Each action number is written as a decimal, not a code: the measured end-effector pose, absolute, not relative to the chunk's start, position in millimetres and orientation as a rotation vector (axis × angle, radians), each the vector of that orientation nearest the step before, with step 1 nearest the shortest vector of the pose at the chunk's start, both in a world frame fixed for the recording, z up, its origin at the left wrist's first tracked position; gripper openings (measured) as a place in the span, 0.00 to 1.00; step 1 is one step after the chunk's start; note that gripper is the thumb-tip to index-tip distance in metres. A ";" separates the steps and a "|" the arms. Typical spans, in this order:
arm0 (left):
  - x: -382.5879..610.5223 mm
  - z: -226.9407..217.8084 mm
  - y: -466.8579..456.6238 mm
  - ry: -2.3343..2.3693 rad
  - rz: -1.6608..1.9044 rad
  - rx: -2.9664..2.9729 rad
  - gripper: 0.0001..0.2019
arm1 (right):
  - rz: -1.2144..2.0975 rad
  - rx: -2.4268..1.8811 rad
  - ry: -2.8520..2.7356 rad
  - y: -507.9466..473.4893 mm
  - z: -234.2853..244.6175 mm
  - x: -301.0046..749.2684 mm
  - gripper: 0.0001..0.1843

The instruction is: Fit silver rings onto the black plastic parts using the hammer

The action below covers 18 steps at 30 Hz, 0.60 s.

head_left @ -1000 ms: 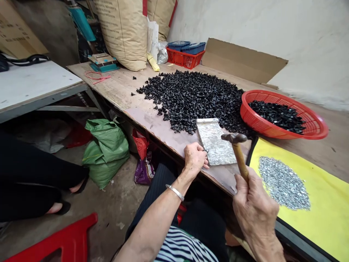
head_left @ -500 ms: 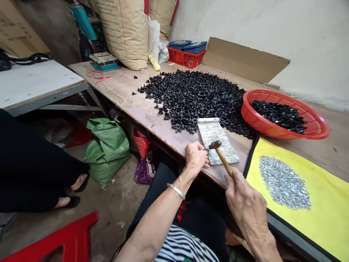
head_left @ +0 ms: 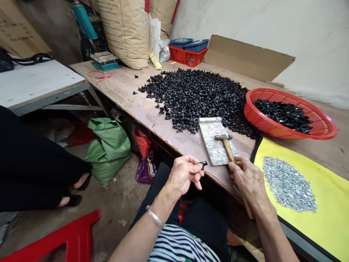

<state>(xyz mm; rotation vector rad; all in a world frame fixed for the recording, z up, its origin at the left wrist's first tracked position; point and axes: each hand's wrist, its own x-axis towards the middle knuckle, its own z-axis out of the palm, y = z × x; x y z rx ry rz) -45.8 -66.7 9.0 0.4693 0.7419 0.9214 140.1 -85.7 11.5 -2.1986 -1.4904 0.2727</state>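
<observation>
Between the thumb and fingers of my left hand [head_left: 185, 174] is a small black plastic part [head_left: 203, 165], held just off the near left corner of a worn metal plate [head_left: 215, 145]. My right hand [head_left: 249, 178] grips the wooden handle of a hammer [head_left: 228, 147]. The hammer's head lies over the plate, seemingly resting on it. Beyond the plate spreads a large pile of similar black parts [head_left: 196, 94]. To the right, a heap of small silvery washers [head_left: 290, 183] lies on a yellow sheet [head_left: 329, 214].
A red plastic basket [head_left: 321, 122] with black parts stands right of the pile. Farther back are a red crate [head_left: 188, 57] with blue trays and a large paper sack [head_left: 125, 32]. A green sack [head_left: 109, 149] sits on the floor; a person in dark clothing [head_left: 32, 160] is at left.
My left hand has drawn back from the plate's edge with the black part. The hammer has come down and turned onto the plate, my right hand lower and slightly to the right.
</observation>
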 end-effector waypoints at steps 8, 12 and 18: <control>-55.6 11.7 -75.7 0.646 0.876 0.403 0.12 | 0.145 -1.914 -1.617 -106.9 30.4 108.5 0.16; -54.1 8.2 -76.6 0.624 0.845 0.390 0.11 | 0.934 -1.749 -1.315 -115.0 36.2 86.5 0.16; -53.6 2.2 -78.2 0.617 0.834 0.359 0.12 | 1.196 -1.600 -1.104 -118.8 35.5 73.5 0.17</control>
